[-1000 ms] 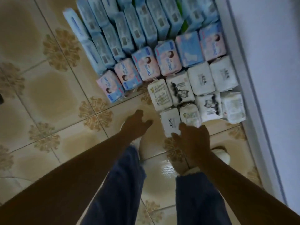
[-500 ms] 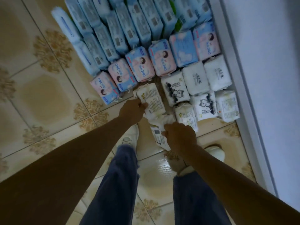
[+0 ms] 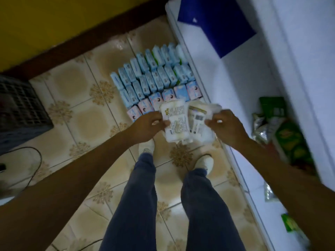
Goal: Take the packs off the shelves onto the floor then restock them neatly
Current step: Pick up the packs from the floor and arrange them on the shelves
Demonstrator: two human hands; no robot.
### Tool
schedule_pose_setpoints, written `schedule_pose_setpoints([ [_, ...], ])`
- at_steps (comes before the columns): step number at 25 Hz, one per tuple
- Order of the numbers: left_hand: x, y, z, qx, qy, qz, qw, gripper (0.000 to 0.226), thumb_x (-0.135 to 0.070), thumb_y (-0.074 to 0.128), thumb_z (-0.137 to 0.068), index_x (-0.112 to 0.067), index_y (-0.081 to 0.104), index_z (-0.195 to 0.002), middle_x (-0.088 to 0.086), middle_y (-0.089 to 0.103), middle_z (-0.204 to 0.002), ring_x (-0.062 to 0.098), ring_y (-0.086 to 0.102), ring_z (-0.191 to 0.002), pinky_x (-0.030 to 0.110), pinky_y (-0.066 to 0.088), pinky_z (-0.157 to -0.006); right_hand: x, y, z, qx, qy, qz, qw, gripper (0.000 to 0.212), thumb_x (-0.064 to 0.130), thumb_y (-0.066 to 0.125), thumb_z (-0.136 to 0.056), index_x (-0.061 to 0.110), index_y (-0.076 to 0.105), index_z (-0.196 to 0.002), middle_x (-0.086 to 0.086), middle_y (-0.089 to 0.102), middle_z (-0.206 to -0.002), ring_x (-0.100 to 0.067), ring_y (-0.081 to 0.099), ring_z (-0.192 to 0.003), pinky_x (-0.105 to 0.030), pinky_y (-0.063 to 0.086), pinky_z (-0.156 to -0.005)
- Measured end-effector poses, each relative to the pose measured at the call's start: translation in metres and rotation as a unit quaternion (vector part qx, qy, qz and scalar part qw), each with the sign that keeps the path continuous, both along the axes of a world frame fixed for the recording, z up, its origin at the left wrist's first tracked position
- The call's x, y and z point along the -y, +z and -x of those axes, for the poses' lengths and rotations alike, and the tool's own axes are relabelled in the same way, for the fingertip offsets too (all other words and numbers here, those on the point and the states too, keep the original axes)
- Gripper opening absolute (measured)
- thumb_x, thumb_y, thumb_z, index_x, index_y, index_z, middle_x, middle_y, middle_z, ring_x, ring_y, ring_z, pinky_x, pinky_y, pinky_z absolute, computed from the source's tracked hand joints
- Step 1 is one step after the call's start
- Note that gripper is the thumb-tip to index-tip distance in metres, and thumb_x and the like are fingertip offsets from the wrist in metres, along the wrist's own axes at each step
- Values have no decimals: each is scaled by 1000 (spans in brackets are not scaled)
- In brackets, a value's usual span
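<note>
Both white packs (image 3: 178,122) are smeared, the right one worst, so the print's unreadable and I can't tell if a third sits behind them. Left hand (image 3: 145,128) fingers vanish behind the packs, and so do most of the right hand (image 3: 227,130) ones. The packs also cover the near end of the rows on the floor (image 3: 72,98). Labels on the blue packs (image 3: 148,78) are too small to read. Crate (image 3: 20,109) is chopped by the left edge, and the cable (image 3: 35,160) runs off there too. Green packets (image 3: 288,144) on the shelf (image 3: 226,73) are blurry, half hidden by the right arm (image 3: 290,178).
</note>
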State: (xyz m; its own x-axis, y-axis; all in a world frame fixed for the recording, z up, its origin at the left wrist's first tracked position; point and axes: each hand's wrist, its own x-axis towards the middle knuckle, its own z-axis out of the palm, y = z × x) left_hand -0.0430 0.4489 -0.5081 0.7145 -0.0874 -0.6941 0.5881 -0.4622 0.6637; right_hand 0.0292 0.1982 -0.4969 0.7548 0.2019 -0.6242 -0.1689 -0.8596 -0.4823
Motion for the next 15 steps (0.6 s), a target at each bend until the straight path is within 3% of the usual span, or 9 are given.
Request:
schedule_pose_setpoints([
  [2,6,70,-6,63,6,47,997,42,-39,58,-94,1,66,-81,18,58,-94,21,60,-89,38,52,-79,-13,83,-4,93,-1,-59,994,24,28,72,-82,18,58,-65,-1,53,-93,-18,55,-83,-29,40,-73],
  [4,9,139,-13,110,64,87,988,37,-30,64,-91,2,62,-73,14,56,-97,21,60,-95,31,51,-78,-23,159,2,199,-82,-145,966,26,25,74,-74,26,51,-63,8,52,-81,-15,54,-80,-28,41,-70],
  [6,10,207,-23,177,108,109,972,34,-11,66,-89,-6,48,-61,13,56,-86,10,62,-85,17,46,-67,-29,227,16,262,-197,-212,921,29,24,77,-70,31,50,-74,9,55,-90,-16,55,-86,-28,45,-73],
  [8,14,262,-34,214,118,149,958,35,-3,66,-87,-9,39,-65,15,61,-89,4,64,-86,13,47,-63,-30,281,33,278,-303,-263,873,42,20,83,-70,31,50,-93,6,57,-108,-16,58,-97,-31,50,-78],
  [11,36,326,-49,245,109,245,932,30,-4,69,-83,-17,44,-94,3,60,-108,14,62,-100,15,52,-67,-18,344,58,277,-423,-337,794,66,12,80,-74,25,45,-129,9,55,-117,-6,58,-97,-21,54,-75],
  [12,49,342,-52,255,112,262,924,46,-7,72,-81,-20,43,-114,-1,57,-116,12,62,-102,17,54,-70,-12,360,65,269,-446,-364,772,67,10,78,-76,22,45,-133,9,57,-116,-5,60,-95,-19,54,-73],
  [14,82,374,-50,274,101,287,913,87,-12,78,-77,-24,25,-145,-8,54,-127,5,62,-105,22,56,-76,-1,382,84,298,-445,-367,761,49,11,75,-79,20,56,-124,8,64,-110,-4,63,-91,-20,55,-71],
  [15,101,389,-44,276,79,308,907,94,-16,81,-74,-25,24,-148,-6,56,-129,7,63,-106,27,57,-78,6,393,100,332,-443,-347,757,40,16,75,-81,25,59,-116,8,64,-110,-1,63,-91,-20,54,-71],
])
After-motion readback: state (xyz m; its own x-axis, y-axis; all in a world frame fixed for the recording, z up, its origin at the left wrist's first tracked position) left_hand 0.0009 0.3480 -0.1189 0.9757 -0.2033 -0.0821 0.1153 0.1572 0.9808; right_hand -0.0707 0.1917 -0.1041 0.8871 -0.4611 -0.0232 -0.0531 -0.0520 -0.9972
